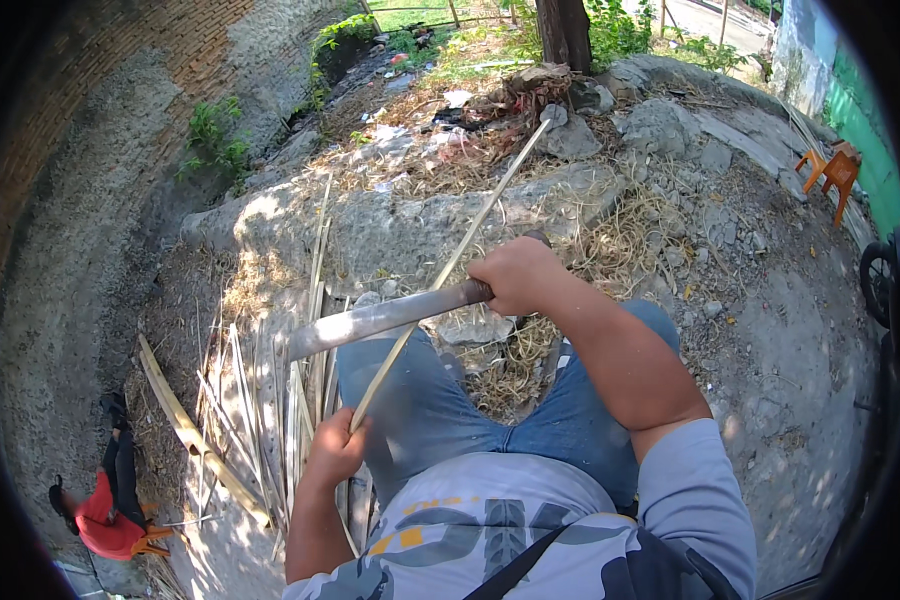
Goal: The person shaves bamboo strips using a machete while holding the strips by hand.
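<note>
My left hand [337,450] is closed round the near end of a long, pale bamboo strip [478,228]. The strip slants up and away to the right, its far end by the rocks. In my right hand [518,277] is the handle of a machete [370,319], held over my lap. Its broad grey blade points left and crosses the strip a little above my left fist; whether the edge touches it I cannot tell. Several loose bamboo strips [255,400] lie on the ground left of my legs, beside a thicker split bamboo piece [185,428].
Curly shavings [630,245] litter the ground between and beyond my feet. Ahead are a stone ledge [400,230], rubble and a tree trunk [564,35]. A person in red [110,520] sits at lower left. An orange chair [836,178] stands far right, by a green wall.
</note>
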The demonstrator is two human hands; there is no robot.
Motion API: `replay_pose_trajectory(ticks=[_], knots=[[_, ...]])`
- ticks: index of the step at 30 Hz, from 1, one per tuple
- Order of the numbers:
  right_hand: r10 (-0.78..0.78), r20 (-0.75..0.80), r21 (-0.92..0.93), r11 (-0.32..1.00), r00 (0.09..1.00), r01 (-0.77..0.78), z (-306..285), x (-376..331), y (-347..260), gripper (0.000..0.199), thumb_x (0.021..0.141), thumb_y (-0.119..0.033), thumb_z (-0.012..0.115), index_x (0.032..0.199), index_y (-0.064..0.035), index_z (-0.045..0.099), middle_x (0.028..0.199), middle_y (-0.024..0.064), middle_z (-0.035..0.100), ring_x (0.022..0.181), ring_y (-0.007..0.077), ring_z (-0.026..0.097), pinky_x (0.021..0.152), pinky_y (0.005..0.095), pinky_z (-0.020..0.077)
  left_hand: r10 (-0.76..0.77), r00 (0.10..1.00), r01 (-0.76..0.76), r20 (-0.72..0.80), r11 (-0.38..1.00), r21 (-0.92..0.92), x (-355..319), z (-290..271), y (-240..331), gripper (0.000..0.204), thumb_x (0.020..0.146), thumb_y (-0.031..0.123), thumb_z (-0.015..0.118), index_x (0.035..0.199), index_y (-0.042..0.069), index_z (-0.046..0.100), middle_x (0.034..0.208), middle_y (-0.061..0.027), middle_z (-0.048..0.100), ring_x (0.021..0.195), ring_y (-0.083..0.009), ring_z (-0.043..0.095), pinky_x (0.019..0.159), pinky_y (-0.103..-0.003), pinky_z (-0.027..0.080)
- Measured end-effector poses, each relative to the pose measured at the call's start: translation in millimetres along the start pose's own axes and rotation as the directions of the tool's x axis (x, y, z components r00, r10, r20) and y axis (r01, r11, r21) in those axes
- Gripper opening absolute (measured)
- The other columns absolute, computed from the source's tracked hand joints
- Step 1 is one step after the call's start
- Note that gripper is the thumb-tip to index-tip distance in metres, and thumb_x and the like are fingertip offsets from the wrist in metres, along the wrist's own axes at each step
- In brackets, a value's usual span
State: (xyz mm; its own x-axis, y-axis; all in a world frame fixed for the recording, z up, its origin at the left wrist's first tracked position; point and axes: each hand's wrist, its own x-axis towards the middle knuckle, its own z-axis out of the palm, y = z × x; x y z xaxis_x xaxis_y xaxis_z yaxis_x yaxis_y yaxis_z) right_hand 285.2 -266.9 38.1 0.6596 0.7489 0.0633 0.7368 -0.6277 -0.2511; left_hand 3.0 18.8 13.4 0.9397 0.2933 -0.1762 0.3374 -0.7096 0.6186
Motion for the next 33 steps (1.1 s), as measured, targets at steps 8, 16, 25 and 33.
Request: replay_pose_trajectory(ticks=[8, 16, 25, 33], knots=[[0.116, -0.244, 0.095, 0.991, 0.963, -0.095, -3, 3, 61, 0.020, 0.076, -0.023, 0.074, 0.090, -0.0113, 0.067, 0.082, 0.0139, 0.071, 0.081, 0.0364, 0.070, 0.073, 0.0493, 0.0545, -0.117, 0.993, 0.117, 0.011, 0.993, -0.019, -23, -27, -16, 0.022, 0.099, 0.019, 0.067, 0.093, -0.002, 0.064, 0.064, -0.0104, 0.058, 0.056, -0.0171, 0.052, 0.055, -0.036, 0.044], [0.503, -0.162, 0.413, 0.816, 0.849, -0.404, -15, -3, 76, 0.027, 0.079, -0.024, 0.074, 0.100, -0.0072, 0.070, 0.096, 0.0186, 0.072, 0.092, 0.0385, 0.070, 0.081, 0.0494, 0.0538, -0.048, 0.996, 0.057, -0.079, 0.992, 0.113, -30, -26, -14, 0.024, 0.099, 0.021, 0.067, 0.089, 0.000, 0.063, 0.063, -0.0122, 0.057, 0.057, -0.0194, 0.052, 0.056, -0.038, 0.043], [-0.149, -0.115, -0.060, 0.988, 0.982, 0.143, 5, 2, 10, 0.019, 0.073, -0.025, 0.074, 0.086, -0.0138, 0.065, 0.080, 0.0107, 0.070, 0.081, 0.0337, 0.071, 0.073, 0.0480, 0.0553, -0.077, 0.996, 0.079, -0.054, 0.996, 0.039, -15, -12, -11, 0.023, 0.099, 0.019, 0.067, 0.089, -0.001, 0.062, 0.064, -0.0093, 0.058, 0.058, -0.0163, 0.051, 0.055, -0.037, 0.042], [0.475, -0.232, 0.444, 0.828, 0.849, -0.342, -14, 0, 87, 0.022, 0.080, -0.023, 0.073, 0.094, -0.0067, 0.069, 0.084, 0.0182, 0.071, 0.080, 0.0366, 0.069, 0.075, 0.0472, 0.0520, -0.069, 0.998, 0.069, 0.005, 0.996, -0.055, -41, -30, -22, 0.025, 0.103, 0.022, 0.062, 0.092, -0.001, 0.062, 0.065, -0.0075, 0.054, 0.063, -0.0130, 0.047, 0.058, -0.035, 0.042]])
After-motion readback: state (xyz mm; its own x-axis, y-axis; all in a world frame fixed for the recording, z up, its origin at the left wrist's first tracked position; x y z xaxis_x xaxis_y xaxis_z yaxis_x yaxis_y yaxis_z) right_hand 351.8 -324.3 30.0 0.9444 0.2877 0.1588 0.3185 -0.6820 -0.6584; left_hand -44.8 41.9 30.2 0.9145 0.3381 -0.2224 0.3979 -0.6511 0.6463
